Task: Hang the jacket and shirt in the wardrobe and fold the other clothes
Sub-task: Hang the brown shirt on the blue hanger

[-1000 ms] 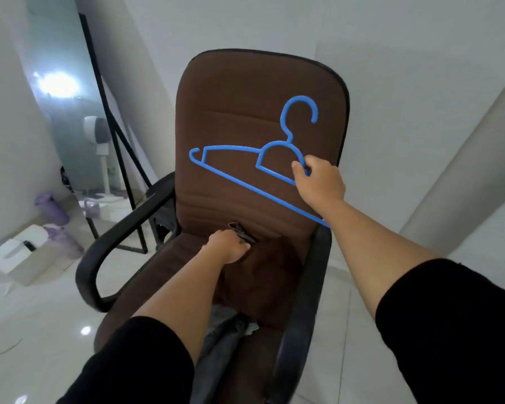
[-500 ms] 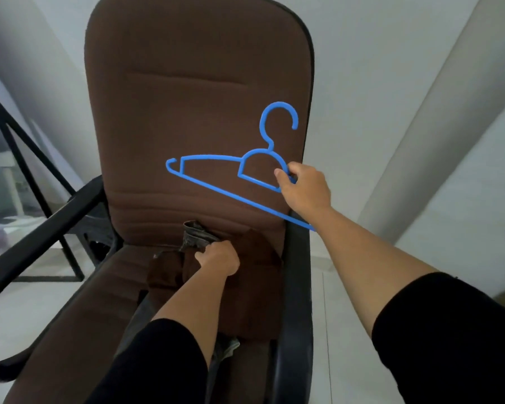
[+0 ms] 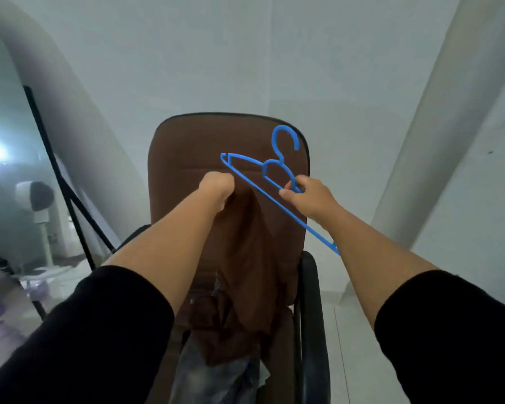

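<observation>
Left hand grip fisted on brown garment, which hangs below it over the chair. Right hand grip pinches blue hanger just beside. Find the collar opening first, then feed in the hanger's far arm.

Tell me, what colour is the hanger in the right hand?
Bright blue: the hanger, held by the right hand, shows clearly in the head view.
</observation>
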Motion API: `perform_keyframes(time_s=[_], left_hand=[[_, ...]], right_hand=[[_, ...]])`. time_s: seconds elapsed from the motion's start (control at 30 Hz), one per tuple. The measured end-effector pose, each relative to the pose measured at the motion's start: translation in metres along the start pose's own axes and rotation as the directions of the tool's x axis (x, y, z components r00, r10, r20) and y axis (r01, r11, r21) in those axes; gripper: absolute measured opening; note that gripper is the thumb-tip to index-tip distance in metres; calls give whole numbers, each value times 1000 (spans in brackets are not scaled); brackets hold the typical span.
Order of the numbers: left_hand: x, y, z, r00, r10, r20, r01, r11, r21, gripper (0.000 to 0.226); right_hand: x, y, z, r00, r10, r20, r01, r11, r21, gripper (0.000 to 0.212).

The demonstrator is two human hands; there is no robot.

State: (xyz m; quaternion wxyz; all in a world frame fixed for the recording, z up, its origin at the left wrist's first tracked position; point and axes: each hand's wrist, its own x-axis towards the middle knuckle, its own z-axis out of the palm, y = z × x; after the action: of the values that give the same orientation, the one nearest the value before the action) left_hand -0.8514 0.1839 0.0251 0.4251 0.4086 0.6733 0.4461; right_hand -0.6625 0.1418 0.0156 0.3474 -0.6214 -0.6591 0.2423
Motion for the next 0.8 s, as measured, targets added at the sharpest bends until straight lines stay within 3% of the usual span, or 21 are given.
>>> perform_keyframes(time_s=[0.07, 0.13, 0.2, 0.43, 0.53, 0.6, 0.73, 0.8], left_hand=[[-20, 47, -16, 998, 51, 37, -39, 961, -273, 32], [-44, 90, -32, 988, 143, 59, -94, 859, -504, 33], [-65, 123, -46, 972, 223, 75, -128, 767, -628, 27], [-114, 179, -73, 911, 356, 206, -171, 784, -597, 23], [-114, 187, -74, 905, 386, 176, -205, 760, -617, 31], [-114, 191, -75, 901, 411, 141, -225, 720, -656, 24], [-106, 199, -82, 896, 434, 96, -275, 710, -648, 18], [-97, 198, -89, 905, 424, 32, -321, 732, -601, 17]], right_hand=[[-9, -28, -15, 1000, -4, 30, 2, 999, 51, 36], [-19, -52, -27, 999, -19, 37, 16, 996, 83, 47], [-27, -73, -35, 998, -56, 15, 54, 992, 112, 54], [-36, -129, -45, 986, -140, -92, 155, 972, 177, 62], [-31, -141, -48, 985, -161, -65, 170, 965, 200, 63], [-25, -145, -50, 989, -144, -29, 146, 969, 201, 65], [-3, -144, -57, 980, -125, -157, 128, 992, 8, 21], [8, -144, -62, 975, -122, -184, 121, 993, -12, 18]])
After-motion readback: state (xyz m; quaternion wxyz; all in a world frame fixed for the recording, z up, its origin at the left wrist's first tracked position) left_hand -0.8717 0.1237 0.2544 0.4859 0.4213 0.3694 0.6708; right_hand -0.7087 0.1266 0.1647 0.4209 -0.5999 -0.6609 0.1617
